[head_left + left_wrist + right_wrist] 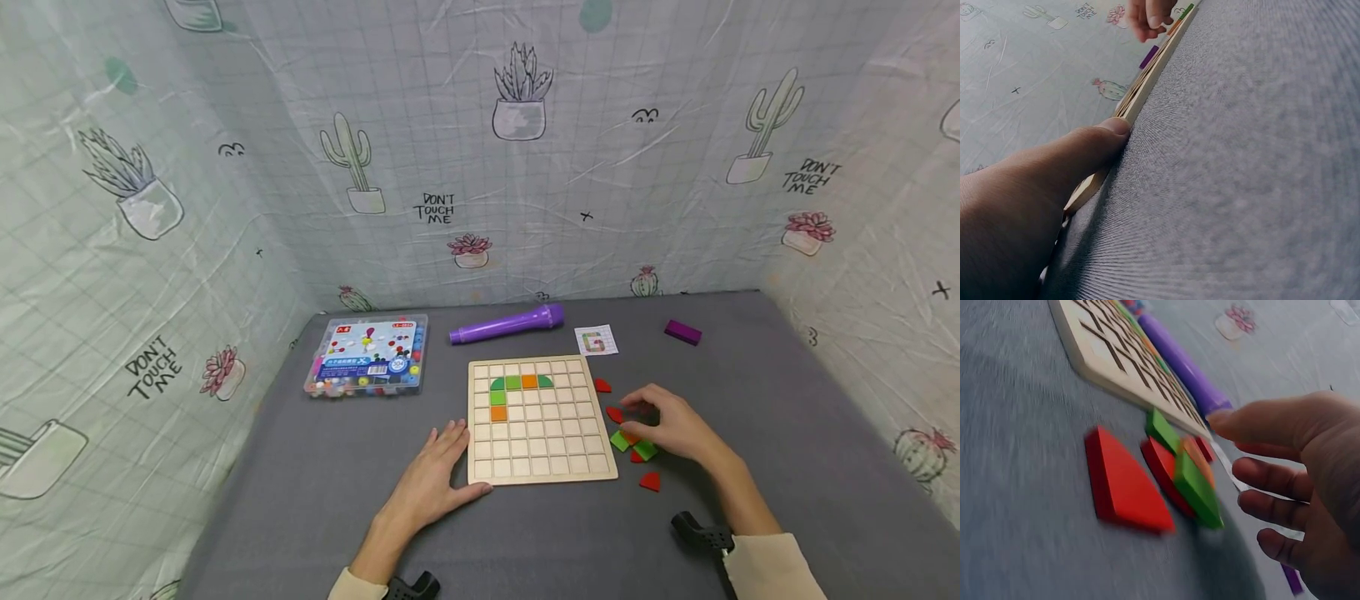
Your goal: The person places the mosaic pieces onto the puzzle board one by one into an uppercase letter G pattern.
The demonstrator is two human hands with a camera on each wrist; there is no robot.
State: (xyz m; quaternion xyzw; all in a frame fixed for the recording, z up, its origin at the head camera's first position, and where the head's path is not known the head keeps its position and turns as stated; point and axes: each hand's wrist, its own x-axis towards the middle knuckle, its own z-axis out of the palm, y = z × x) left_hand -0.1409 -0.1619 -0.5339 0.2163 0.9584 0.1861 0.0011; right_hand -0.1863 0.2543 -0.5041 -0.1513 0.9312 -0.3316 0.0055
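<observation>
A wooden grid board [540, 442] lies on the grey table; green and orange tiles [513, 382] fill part of its top rows and left column. My left hand [442, 462] lies flat at the board's near-left corner, its thumb [1094, 144] against the board edge [1141, 87]. My right hand [667, 421] hovers with loosely curled fingers [1272, 472] over a small pile of loose tiles right of the board and holds nothing. In the pile lie a green tile [1194, 487], a red tile [1122, 481] and an orange one underneath. More red tiles [649, 481] lie scattered nearby.
A purple marker [506, 325], a small pattern card [597, 341] and a purple block [682, 332] lie behind the board. A clear box of beads [367, 354] sits at the back left. Cactus-print cloth walls enclose the table on three sides.
</observation>
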